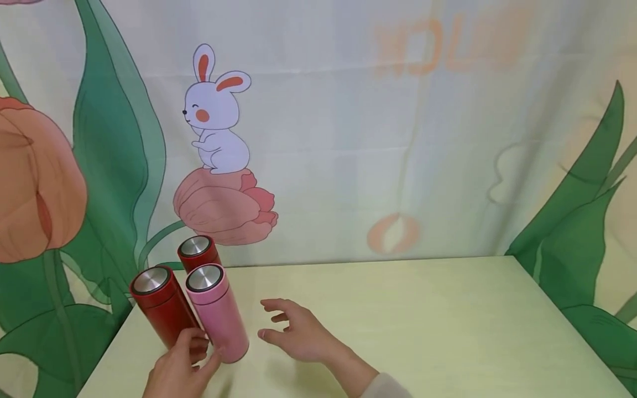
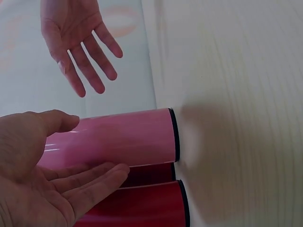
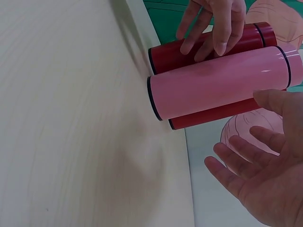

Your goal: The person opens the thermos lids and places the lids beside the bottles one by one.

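Note:
A pink thermos flask [image 1: 221, 318] stands upright at the table's left side, its steel-topped lid facing up. Close by its left is a red thermos flask [image 1: 166, 312], and a second red flask [image 1: 196, 251] stands behind, partly hidden by the pink one. My left hand [image 1: 181, 365] is at the lower part of the pink flask. In the left wrist view its fairly straight fingers [image 2: 94, 187] lie along the gap beside the red flasks, with the thumb near the pink side. My right hand [image 1: 301, 331] hovers right of the pink flask, fingers spread, apart from it.
The pale wooden table [image 1: 423, 326] extends far to the right. Behind it hangs a curtain [image 1: 323, 138] printed with a rabbit, tulips and green leaves, close to the table's back edge. The flasks stand near the left edge.

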`<state>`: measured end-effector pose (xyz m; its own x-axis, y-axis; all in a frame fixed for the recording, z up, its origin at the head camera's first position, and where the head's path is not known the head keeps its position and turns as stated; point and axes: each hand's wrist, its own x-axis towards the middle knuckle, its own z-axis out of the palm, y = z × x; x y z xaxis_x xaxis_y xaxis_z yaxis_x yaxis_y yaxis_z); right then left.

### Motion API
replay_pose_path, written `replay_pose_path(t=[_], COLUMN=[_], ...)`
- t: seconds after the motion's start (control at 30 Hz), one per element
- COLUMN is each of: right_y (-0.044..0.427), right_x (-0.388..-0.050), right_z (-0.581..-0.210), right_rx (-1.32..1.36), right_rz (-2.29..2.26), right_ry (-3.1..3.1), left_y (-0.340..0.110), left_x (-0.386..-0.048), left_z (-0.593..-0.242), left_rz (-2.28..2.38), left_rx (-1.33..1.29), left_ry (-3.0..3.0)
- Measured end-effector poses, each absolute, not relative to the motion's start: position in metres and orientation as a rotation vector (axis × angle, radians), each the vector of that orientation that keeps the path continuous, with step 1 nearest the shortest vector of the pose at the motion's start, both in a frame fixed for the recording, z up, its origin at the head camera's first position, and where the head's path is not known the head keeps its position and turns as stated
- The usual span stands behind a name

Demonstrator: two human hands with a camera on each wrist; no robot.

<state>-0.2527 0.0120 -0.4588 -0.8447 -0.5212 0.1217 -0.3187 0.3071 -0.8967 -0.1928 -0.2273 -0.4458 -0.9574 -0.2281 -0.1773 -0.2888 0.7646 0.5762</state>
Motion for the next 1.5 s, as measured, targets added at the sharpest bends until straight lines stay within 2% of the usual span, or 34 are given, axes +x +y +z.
replay_pose_path(t=[0.97,1.5], right_y=[-0.020,-0.025], right_x=[-0.254,-0.250], right_z=[-0.465,-0.471], right_rx=[-0.859,-0.824], right_rz=[-1.476,-1.639], right_ry=[2.244,2.124], left_y=[-0.224,-0.220], left_x=[-0.206,-0.208], left_z=[-0.458,-0.461], left_rz=[1.009,1.014], left_rx=[-0.380,-0.451], left_ry=[2.966,2.928])
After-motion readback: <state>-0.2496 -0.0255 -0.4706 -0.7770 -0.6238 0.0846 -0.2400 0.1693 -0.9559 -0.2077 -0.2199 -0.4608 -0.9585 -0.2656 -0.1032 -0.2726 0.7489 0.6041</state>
